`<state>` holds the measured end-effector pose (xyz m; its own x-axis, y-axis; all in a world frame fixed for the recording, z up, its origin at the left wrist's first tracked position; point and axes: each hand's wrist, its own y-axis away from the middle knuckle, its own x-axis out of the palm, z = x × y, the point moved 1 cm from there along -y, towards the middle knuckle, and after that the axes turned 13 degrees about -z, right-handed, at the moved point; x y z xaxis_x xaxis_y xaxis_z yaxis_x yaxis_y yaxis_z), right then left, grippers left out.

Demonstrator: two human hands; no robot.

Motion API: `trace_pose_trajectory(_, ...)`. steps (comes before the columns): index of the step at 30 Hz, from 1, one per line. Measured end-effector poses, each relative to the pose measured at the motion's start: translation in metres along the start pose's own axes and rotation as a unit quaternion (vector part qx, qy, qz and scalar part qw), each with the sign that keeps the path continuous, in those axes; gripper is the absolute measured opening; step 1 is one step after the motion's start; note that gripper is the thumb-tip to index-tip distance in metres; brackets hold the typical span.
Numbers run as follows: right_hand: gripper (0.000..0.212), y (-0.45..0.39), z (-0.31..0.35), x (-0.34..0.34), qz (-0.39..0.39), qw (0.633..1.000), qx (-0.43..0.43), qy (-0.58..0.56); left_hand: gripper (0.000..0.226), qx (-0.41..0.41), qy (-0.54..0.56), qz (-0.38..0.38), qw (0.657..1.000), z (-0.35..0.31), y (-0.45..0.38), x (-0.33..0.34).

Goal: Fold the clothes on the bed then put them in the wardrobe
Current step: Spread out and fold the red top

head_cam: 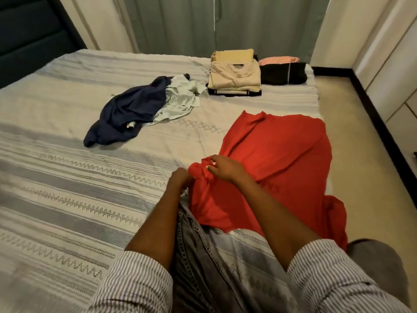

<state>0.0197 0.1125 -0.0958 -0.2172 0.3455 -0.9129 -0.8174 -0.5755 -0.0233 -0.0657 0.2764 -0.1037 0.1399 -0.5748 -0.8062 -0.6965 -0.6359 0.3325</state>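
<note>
A large red garment (277,154) lies spread over the right side of the bed (67,188), its lower part hanging off the edge. My left hand (179,179) grips the bunched near end of it. Beside it, my right hand (223,169) pinches the same bunched cloth with curled fingers. A crumpled navy garment (128,114) and a pale mint one (180,98) lie unfolded mid-bed. A folded beige stack (234,75) and a folded black and pink pile (284,72) sit at the far right corner.
White wardrobe doors (397,71) line the right wall, with a strip of pale floor (361,154) between them and the bed. Grey curtains (214,23) hang behind the bed. A dark headboard (27,35) stands at the far left. My jeans-clad knee (203,256) rests on the bed.
</note>
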Motion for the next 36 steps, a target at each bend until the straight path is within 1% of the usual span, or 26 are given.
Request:
trace_pose_trajectory(2, 0.054, -0.011, 0.004, 0.001, 0.01, 0.998, 0.032, 0.055, 0.018, 0.0, 0.001, -0.005, 1.0, -0.002, 0.007, -0.002)
trace_pose_trajectory(3, 0.053, -0.016, 0.002, -0.002, 0.013, 0.996, 0.045, 0.077, 0.019, -0.001, 0.023, 0.003, 1.0, -0.006, 0.008, -0.002)
trace_pose_trajectory(4, 0.049, -0.038, 0.009, 0.003, 0.023, 0.995, 0.045, 0.087, 0.022, -0.021, 0.049, 0.004, 0.999, -0.003, -0.005, -0.009)
trace_pose_trajectory(6, 0.035, -0.044, 0.009, 0.0, 0.026, 0.996, 0.048, 0.076, 0.031, -0.036, 0.086, 0.008, 0.996, -0.006, 0.0, -0.016)
trace_pose_trajectory(8, 0.024, -0.06, 0.021, 0.011, 0.037, 0.998, 0.056, -0.007, 0.031, -0.052, 0.092, -0.013, 0.994, 0.007, -0.007, -0.029)
trace_pose_trajectory(10, 0.019, -0.071, 0.035, 0.013, 0.041, 0.991, 0.071, -0.107, 0.028, -0.077, 0.097, -0.027, 0.992, 0.021, -0.009, -0.047)
trace_pose_trajectory(11, 0.017, -0.074, 0.035, 0.011, 0.033, 0.986, 0.076, -0.146, 0.031, -0.086, 0.109, -0.029, 0.99, 0.027, -0.013, -0.05)
trace_pose_trajectory(12, 0.015, -0.082, 0.047, 0.013, 0.032, 0.984, 0.059, -0.166, 0.035, -0.1, 0.128, -0.043, 0.986, 0.039, -0.015, -0.063)
trace_pose_trajectory(14, 0.018, -0.085, 0.044, 0.02, 0.025, 0.984, 0.041, -0.174, 0.042, -0.123, 0.155, -0.054, 0.979, 0.053, -0.018, -0.064)
trace_pose_trajectory(15, 0.022, -0.084, 0.054, 0.031, 0.04, 0.984, 0.028, -0.17, 0.043, -0.142, 0.168, -0.066, 0.973, 0.071, -0.013, -0.066)
trace_pose_trajectory(17, 0.031, -0.08, 0.044, 0.045, 0.052, 0.988, 0.03, -0.144, 0.028, -0.149, 0.165, -0.047, 0.974, 0.078, -0.005, -0.051)
trace_pose_trajectory(18, 0.036, -0.082, 0.055, 0.049, 0.051, 0.989, 0.024, -0.134, 0.019, -0.145, 0.142, -0.046, 0.978, 0.087, -0.002, -0.058)
trace_pose_trajectory(19, 0.04, -0.08, 0.052, 0.051, 0.047, 0.99, 0.026, -0.132, 0.014, -0.138, 0.127, -0.031, 0.982, 0.089, -0.003, -0.053)
trace_pose_trajectory(21, 0.04, -0.08, 0.057, 0.05, 0.025, 0.989, 0.005, -0.147, 0.014, -0.138, 0.127, -0.029, 0.982, 0.095, -0.006, -0.054)
trace_pose_trajectory(23, 0.033, -0.076, 0.051, 0.048, -0.017, 0.985, -0.004, -0.174, 0.022, -0.11, 0.095, -0.058, 0.988, 0.092, -0.008, -0.055)
trace_pose_trajectory(25, 0.028, -0.07, 0.046, 0.051, -0.045, 0.975, 0.008, -0.219, 0.026, -0.066, 0.062, -0.101, 0.991, 0.093, -0.009, -0.059)
trace_pose_trajectory(26, 0.027, -0.066, 0.042, 0.049, -0.061, 0.97, 0.017, -0.236, 0.028, -0.043, 0.052, -0.11, 0.992, 0.088, -0.008, -0.06)
trace_pose_trajectory(29, 0.025, -0.065, 0.027, 0.038, -0.105, 0.96, 0.034, -0.259, 0.032, 0.038, 0.048, -0.082, 0.995, 0.064, -0.014, -0.062)
trace_pose_trajectory(32, 0.026, -0.064, 0.005, 0.027, -0.121, 0.966, 0.042, -0.226, 0.023, 0.097, 0.064, -0.023, 0.993, 0.031, -0.014, -0.054)
trace_pose_trajectory(33, 0.026, -0.064, -0.019, 0.018, -0.127, 0.968, 0.058, -0.207, 0.019, 0.128, 0.068, -0.002, 0.99, 0.008, -0.018, -0.04)
trace_pose_trajectory(35, 0.027, -0.068, -0.03, 0.013, -0.123, 0.974, 0.064, -0.18, 0.02, 0.155, 0.061, -0.009, 0.986, -0.004, -0.015, -0.035)
trace_pose_trajectory(36, 0.029, -0.073, -0.06, 0.003, -0.121, 0.977, 0.086, -0.156, 0.024, 0.174, 0.057, -0.01, 0.983, -0.029, -0.022, -0.017)
